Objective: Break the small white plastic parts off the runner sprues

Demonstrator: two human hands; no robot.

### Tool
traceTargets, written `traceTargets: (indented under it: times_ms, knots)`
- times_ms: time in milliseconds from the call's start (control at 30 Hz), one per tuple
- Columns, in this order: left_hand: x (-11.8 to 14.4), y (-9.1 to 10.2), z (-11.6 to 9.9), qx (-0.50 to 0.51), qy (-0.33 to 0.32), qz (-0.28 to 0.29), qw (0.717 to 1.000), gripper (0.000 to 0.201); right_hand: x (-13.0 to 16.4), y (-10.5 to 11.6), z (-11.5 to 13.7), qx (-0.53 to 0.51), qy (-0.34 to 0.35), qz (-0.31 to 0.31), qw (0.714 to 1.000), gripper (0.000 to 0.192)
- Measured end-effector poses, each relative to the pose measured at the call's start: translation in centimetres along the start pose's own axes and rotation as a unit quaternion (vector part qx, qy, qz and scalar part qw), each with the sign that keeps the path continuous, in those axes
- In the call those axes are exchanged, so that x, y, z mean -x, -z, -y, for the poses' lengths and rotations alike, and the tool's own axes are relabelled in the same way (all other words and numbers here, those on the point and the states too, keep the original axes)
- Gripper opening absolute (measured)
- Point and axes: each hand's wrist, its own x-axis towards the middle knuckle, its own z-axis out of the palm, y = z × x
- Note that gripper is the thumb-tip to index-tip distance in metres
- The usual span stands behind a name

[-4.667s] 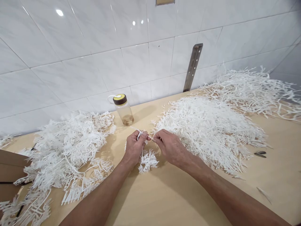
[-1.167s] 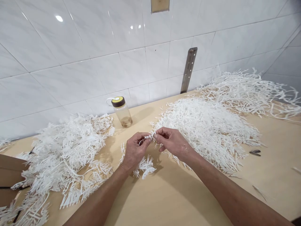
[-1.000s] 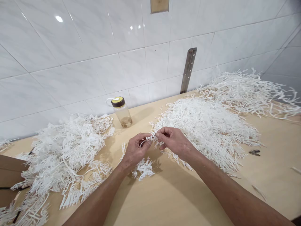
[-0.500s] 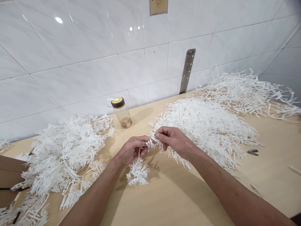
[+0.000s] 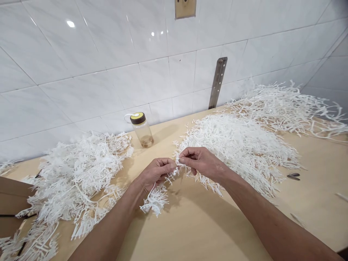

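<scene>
My left hand [image 5: 157,172] is closed, thumb against fingers, on a white branched plastic strand [image 5: 155,203] whose spiky tufts hang below it over the table. A short stretch of the strand also shows between the two hands. My right hand [image 5: 201,162] pinches a small white plastic sprig [image 5: 179,163] at the strand's upper end, close to my left fingertips. Whether the sprig and strand are joined is too small to tell. Just behind my right hand lies a pile of loose white sprigs [image 5: 236,141].
To the left is a heap of white branched strands [image 5: 78,174], beside a brown box [image 5: 13,199]. Thin white stems [image 5: 285,107] are piled at the back right. A lidded bottle [image 5: 143,131] stands near the tiled wall. A small dark object [image 5: 293,176] lies on the wooden table [image 5: 206,232].
My left hand has shifted slightly right, its thumb now closer to my right fingertips. The hanging tuft has swung a little left. The view has shifted slightly.
</scene>
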Motion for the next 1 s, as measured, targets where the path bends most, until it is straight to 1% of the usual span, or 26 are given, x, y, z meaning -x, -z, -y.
traceTargets:
  times_ms: [67,133,233,400,433,500,567,667,767,867,1000]
  knots:
    - [-0.2,0.0,0.1,-0.024,-0.003,-0.012,1.0,0.042,0.1,0.4,0.1,0.017,0.001,0.011,1.0,0.023]
    - [-0.2,-0.2,0.0,-0.072,-0.011,-0.013,0.997,0.041,0.2,0.9,0.3,0.044,0.0,0.025,0.999,0.022]
    - [0.0,-0.7,-0.2,-0.129,-0.039,-0.018,0.991,0.041,0.5,1.3,0.6,0.092,-0.001,0.04,0.995,0.022]
    - [0.3,-1.3,-0.3,-0.19,-0.083,-0.06,0.976,0.04,0.6,1.3,1.0,0.129,0.009,0.048,0.99,0.021]
    - [0.3,-1.4,-0.3,-0.201,-0.089,-0.061,0.974,0.039,0.5,1.3,0.9,0.134,0.012,0.042,0.99,0.02]
    - [0.4,-1.4,-0.3,-0.213,-0.094,-0.039,0.972,0.04,0.5,1.2,0.7,0.138,0.019,0.03,0.99,0.019]
    - [0.5,-1.4,-0.3,-0.198,-0.088,-0.006,0.976,0.043,0.4,1.1,0.5,0.129,0.024,0.026,0.991,0.018]
    - [0.5,-1.2,-0.3,-0.135,-0.069,0.025,0.988,0.047,0.4,1.0,0.2,0.094,0.014,0.037,0.995,0.02]
    - [0.5,-1.1,-0.2,-0.064,-0.044,0.04,0.996,0.048,0.4,0.9,0.3,0.052,-0.008,0.047,0.998,0.023]
    - [0.4,-1.0,-0.1,-0.025,-0.021,0.052,0.998,0.043,0.4,0.8,0.5,0.024,-0.01,0.049,0.998,0.025]
    - [0.3,-1.0,0.2,0.016,-0.01,0.039,0.999,0.044,0.4,0.6,0.5,0.011,-0.003,0.047,0.999,0.025]
